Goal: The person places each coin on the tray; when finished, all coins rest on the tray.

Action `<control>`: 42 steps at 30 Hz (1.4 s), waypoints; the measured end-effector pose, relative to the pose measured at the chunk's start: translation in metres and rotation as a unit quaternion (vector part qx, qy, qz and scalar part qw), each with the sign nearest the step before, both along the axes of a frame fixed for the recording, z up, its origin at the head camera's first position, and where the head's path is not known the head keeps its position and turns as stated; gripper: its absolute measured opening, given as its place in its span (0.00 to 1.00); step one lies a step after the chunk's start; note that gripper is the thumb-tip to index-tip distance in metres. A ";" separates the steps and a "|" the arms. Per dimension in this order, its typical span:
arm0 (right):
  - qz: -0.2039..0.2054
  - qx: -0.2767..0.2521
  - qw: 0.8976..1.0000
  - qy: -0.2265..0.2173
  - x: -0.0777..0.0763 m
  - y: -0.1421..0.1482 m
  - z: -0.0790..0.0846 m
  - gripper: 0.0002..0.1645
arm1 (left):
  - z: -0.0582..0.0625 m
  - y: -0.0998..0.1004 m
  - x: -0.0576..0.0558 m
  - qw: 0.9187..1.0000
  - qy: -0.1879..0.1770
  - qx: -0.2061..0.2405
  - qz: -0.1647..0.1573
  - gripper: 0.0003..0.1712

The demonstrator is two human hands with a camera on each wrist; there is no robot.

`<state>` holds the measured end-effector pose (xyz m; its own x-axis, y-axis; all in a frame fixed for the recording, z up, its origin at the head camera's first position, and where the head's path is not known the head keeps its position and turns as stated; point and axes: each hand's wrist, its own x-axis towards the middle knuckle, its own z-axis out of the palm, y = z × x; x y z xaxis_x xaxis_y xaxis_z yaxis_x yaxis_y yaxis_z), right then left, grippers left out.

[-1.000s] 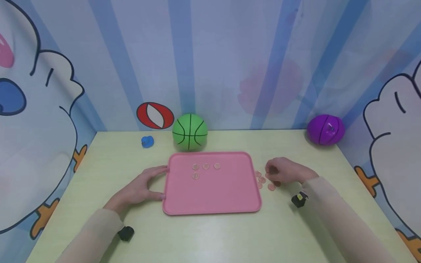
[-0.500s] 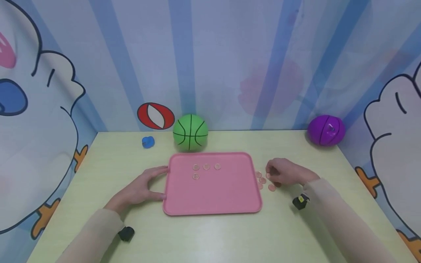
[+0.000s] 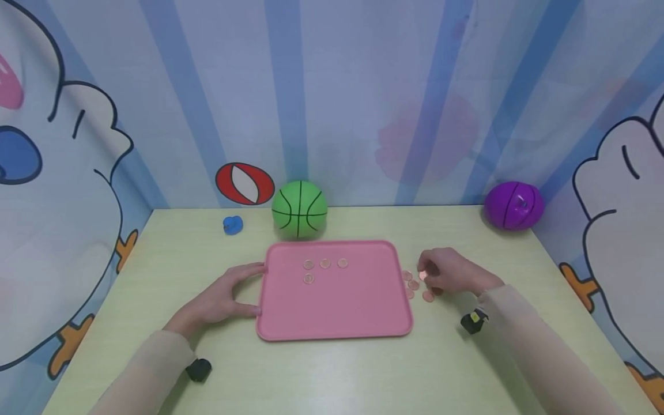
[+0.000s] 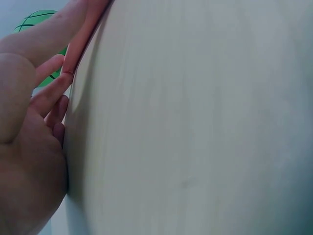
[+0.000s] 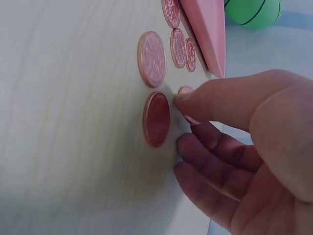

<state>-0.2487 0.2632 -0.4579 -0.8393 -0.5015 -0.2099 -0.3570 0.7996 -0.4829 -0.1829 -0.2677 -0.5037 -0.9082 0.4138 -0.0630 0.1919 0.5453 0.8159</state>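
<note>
My right hand is low over the table to the right of the pink tray. Its thumb and finger pinch a copper-coloured coin, tilted and partly hidden behind the thumb in the right wrist view. Several more coins lie flat on the table between that hand and the tray, one darker coin in the hand's shadow. Four-sided and shallow, the tray bears several coins towards its back left. With fingers spread, my left hand touches the tray's left rim.
Behind the tray stands a green ball with black lines. To its left is a small blue duck-like toy. A purple ball sits at the back right corner, before a striped curtain.
The coin at my right fingertips has tipped up and now shows a bright face. My left hand, the tray and the coins on it have stayed put.
</note>
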 end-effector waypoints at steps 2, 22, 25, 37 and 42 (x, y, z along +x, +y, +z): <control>-0.004 -0.013 1.000 0.004 0.000 0.001 -0.001 0.06 | 0.000 0.000 0.000 1.000 0.000 -0.001 0.000 0.56; -0.014 -0.083 0.996 -0.027 0.003 0.010 0.000 0.09 | 0.000 0.001 0.000 1.000 -0.009 0.002 0.003 0.56; -0.014 -0.081 0.996 -0.027 0.003 0.011 0.000 0.09 | 0.000 0.001 0.000 1.000 -0.009 0.002 0.003 0.56; -0.029 -0.072 0.996 -0.041 0.005 0.013 -0.001 0.14 | -0.001 0.000 -0.001 1.000 0.003 0.003 -0.004 0.55; -0.007 -0.077 0.997 -0.027 0.006 0.014 0.000 0.13 | -0.002 0.001 -0.001 1.000 -0.005 0.003 0.000 0.56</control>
